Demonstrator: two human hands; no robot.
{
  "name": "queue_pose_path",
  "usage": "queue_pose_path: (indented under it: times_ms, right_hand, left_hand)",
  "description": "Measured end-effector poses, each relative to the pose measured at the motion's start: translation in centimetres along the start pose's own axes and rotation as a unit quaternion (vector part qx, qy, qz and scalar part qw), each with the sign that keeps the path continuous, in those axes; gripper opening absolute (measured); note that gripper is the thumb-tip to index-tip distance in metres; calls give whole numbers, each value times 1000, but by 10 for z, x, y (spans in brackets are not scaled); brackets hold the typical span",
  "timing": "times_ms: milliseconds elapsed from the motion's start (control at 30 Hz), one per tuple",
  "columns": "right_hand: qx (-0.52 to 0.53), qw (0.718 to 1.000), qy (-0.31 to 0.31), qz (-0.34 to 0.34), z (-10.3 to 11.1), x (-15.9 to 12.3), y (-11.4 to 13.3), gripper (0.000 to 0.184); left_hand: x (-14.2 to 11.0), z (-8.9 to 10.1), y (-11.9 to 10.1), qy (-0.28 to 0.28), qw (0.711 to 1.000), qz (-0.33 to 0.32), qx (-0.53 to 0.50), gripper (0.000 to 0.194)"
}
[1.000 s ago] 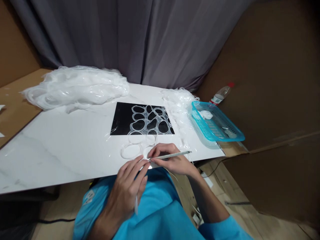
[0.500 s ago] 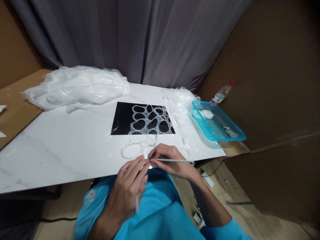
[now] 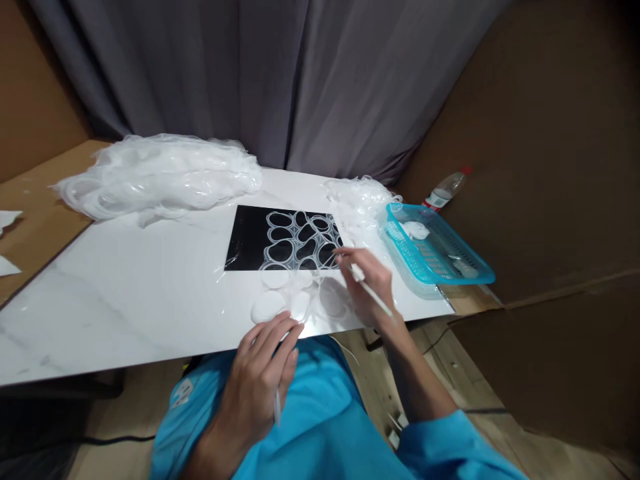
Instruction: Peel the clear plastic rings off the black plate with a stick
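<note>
My left hand (image 3: pixel 267 367) rests at the table's front edge, its fingers together over the near end of the clear plastic with white oval outlines (image 3: pixel 269 305). A thin white strip (image 3: pixel 277 408) pokes out below its thumb. My right hand (image 3: pixel 367 283) is raised over the sheet's right side, fingers pinched on a slim pale stick (image 3: pixel 373 297). Clear, thin plastic pieces trail near its fingertips, blurred. A black sheet (image 3: pixel 245 240) lies under the far part of the oval patterns.
A heap of clear plastic offcuts (image 3: pixel 165 175) lies at the back left, a smaller heap (image 3: pixel 363 195) at the back right. A blue basket (image 3: pixel 440 279) holding white pieces stands at the right edge, a bottle (image 3: pixel 447 190) behind it. Grey curtain (image 3: pixel 210 80) hangs behind.
My right hand has moved away from my left fingertips, forward and to the right, and its stick is now tilted. My left hand stays nearly in place.
</note>
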State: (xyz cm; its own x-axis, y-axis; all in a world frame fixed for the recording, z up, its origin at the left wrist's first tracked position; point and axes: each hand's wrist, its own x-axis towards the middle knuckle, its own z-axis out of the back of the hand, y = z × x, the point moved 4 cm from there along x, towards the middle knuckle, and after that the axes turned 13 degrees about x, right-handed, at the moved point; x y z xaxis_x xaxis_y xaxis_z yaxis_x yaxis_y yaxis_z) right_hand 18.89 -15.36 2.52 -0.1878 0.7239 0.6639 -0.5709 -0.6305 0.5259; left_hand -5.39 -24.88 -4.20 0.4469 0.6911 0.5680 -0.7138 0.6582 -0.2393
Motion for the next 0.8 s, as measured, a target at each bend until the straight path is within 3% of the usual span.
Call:
queue_pose_path:
  times_ms: [100,200,267,367,500,600,700,800]
  right_hand:
    - [-97,984,-140,-45,37,28,-26,21]
    - [-109,973,-187,-77,54,39,-32,19]
    - [-51,984,-145,-93,49,38,-20,19]
    - [79,988,-41,-128,22,27,14,20]
    - [270,939,78,-199,-18,6,59,18]
    - [364,893,144,-222,-37,-4,82,14]
    - [403,870,201,-201,-43,-6,96,11]
    - [430,853,233,-185,-42,-3,100,11]
  left_hand:
    - [1,0,-1,5,1000,13,4,47]
    - [1,1,-2,6,1000,23,0,45]
    - [1,3,-3,2,999,33,-8,46]
    - [1,9,-2,-13,998,65,-15,55]
    - [4,19,5,-50,990,129,-4,65]
    - [8,22,11,-51,989,137,-11,57]
    - [6,21,16,-36,990,133,-36,45]
    - [2,21,21,-58,982,167,-59,29]
